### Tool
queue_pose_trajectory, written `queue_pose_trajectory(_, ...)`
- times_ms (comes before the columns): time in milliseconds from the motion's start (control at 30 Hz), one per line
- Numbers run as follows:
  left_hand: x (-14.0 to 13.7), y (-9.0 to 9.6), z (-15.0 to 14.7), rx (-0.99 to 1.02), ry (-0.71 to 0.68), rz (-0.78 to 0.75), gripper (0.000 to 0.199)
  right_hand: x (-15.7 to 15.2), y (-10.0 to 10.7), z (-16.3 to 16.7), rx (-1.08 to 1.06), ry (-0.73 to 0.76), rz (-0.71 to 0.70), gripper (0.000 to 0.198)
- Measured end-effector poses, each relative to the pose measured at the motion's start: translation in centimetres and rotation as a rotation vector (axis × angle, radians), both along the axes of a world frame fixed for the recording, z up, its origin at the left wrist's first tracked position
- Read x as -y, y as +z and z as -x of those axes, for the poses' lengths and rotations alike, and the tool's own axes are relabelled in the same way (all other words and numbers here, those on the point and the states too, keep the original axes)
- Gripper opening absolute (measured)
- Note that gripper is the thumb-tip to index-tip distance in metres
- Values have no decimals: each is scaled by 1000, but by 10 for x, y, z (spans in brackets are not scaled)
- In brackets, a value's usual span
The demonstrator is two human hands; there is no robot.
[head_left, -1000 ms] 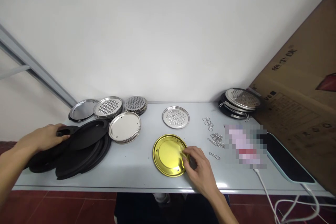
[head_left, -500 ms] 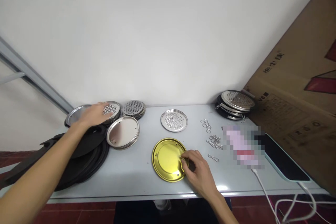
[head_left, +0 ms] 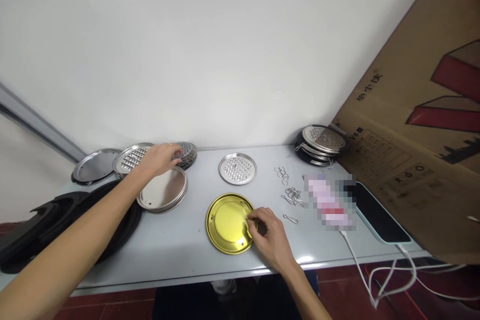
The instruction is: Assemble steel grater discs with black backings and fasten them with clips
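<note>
Left hand [head_left: 161,157] stretched to the back of the bench [head_left: 180,255], fingers loosely curled, fingertips at the small silver grater discs [head_left: 188,150]; from my end I can't tell if it has hold of one. Right hand [head_left: 272,237] has thumb and index at the right rim of the gold metal disc [head_left: 228,221], flat near the front edge; I can't tell whether they pinch it or just touch. Behind that I see one silver grater disc [head_left: 238,169], flat, apart from the gold one. Plain silver discs [head_left: 167,190] stacked just below the left hand, partly hidden; black discs [head_left: 63,210] heaped further left, forearm across them. Wider grater stack [head_left: 131,157] and a shallow plain silver disc [head_left: 95,165] at back left. Right of the lone grater: wire rings [head_left: 282,175], then a wire clip cluster [head_left: 294,196], one loose clip [head_left: 290,219] beside it. Back right, stacked grater assemblies [head_left: 323,139] next to the cardboard box [head_left: 393,135]. Pink item [head_left: 326,197], pixelated, near the phone [head_left: 382,215]; white cables [head_left: 405,285] run off the front.
</note>
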State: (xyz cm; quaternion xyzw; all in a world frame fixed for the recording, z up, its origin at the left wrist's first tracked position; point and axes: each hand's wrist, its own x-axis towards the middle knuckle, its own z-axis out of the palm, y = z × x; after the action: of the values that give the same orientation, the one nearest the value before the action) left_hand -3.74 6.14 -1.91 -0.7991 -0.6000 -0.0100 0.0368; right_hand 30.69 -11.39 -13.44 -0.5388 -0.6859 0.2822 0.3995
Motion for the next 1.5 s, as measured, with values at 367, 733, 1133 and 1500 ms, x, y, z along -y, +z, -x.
queue_pose_trajectory(367, 82, 31, -43, 236, -332, 36, 27, 0, -3, -2, -88, 4, 0, 9)
queue_pose_trajectory(733, 165, -23, -111, 192, -698, 256, 22, -1, -1, -3, -122, -20, 0, 15)
queue_pose_trajectory(1133, 155, -56, -107, 145, -588, 227, 25, -1, -2, -3, -98, -20, -3, 11)
queue_pose_trajectory(1500, 148, -67, -101, 439, -280, 158, 63, 2, -2, -1, 6, 19, 8, 33)
